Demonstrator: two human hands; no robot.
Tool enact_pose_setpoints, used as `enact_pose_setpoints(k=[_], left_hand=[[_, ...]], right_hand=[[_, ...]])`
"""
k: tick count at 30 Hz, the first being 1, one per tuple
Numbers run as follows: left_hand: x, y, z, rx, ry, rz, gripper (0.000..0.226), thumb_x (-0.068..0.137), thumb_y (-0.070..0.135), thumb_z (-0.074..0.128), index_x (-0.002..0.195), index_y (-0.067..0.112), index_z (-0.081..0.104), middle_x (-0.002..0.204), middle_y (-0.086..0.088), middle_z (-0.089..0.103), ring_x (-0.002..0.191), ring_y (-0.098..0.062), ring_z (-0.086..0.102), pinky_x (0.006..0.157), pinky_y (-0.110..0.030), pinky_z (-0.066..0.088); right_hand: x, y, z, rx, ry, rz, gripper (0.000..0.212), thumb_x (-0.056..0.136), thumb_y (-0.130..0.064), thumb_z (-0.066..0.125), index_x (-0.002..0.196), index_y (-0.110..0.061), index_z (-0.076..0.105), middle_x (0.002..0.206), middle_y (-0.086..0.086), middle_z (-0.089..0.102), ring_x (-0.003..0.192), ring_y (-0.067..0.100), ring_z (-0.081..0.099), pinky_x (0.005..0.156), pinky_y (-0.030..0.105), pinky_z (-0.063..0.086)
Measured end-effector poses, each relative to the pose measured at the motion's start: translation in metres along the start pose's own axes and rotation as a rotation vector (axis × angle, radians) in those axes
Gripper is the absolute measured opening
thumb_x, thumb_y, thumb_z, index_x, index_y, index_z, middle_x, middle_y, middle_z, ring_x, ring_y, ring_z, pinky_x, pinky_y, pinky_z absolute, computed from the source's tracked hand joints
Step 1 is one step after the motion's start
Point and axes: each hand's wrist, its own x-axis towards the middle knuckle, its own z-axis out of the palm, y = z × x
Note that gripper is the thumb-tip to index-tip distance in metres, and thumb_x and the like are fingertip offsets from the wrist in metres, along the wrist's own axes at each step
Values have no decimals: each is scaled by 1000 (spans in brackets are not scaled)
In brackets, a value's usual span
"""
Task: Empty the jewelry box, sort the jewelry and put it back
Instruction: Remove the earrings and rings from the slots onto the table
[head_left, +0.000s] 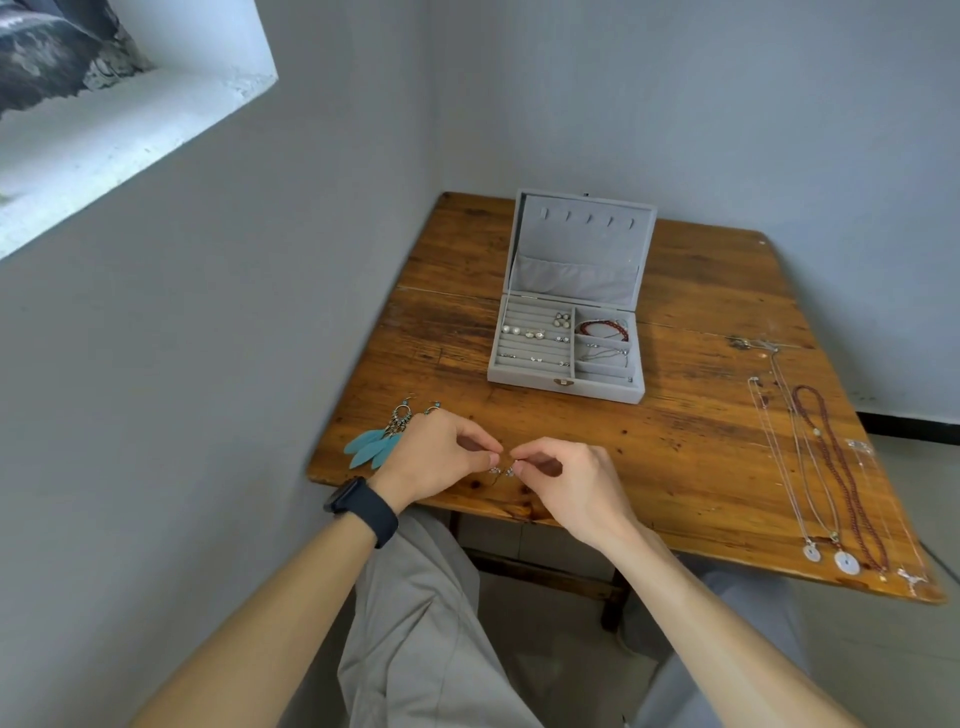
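Observation:
A grey jewelry box (519, 376) stands open at the middle of the wooden table (675, 441). Pearl earrings (530, 332) sit in its left ring rows, and a red braided bracelet (602, 327) lies in a right compartment. Near the table's front edge, my left hand (436, 457) and my right hand (566, 483) meet fingertip to fingertip. Both pinch a small pair of silver earrings (503, 472) that hangs between them. Turquoise feather earrings (382, 436) lie just left of my left hand.
Several long necklaces (826, 467) lie stretched out along the table's right side, two with white disc pendants. Walls close in at the left and back. My knees sit under the front edge. A black watch is on my left wrist.

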Motion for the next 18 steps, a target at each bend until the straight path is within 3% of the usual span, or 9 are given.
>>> enact_pose_setpoints(k=[4,10,18], left_hand=[[20,1,-1,75,12,34,15,84,37,77,98,33,80,95,17,75,92,4,65,88,-17,50],[47,0,-2,116,-4,41,15,86,36,76,100,34,79,99,15,75,93,2,65,91,-27,55],[68,-2,0,72,-18,36,16,86,35,75,102,33,78,94,15,74,91,3,65,89,-27,55]], right_hand=[[14,1,2,-55,33,-3,16,91,-32,71,106,-33,76,98,-17,72,85,-5,61,69,5,40],[38,6,2,-116,61,-15,16,91,-31,70,106,-33,76,101,-10,69,92,6,60,77,24,48],[54,14,6,-117,106,-16,17,91,-31,71,107,-32,77,101,-14,70,85,-4,55,68,2,34]])
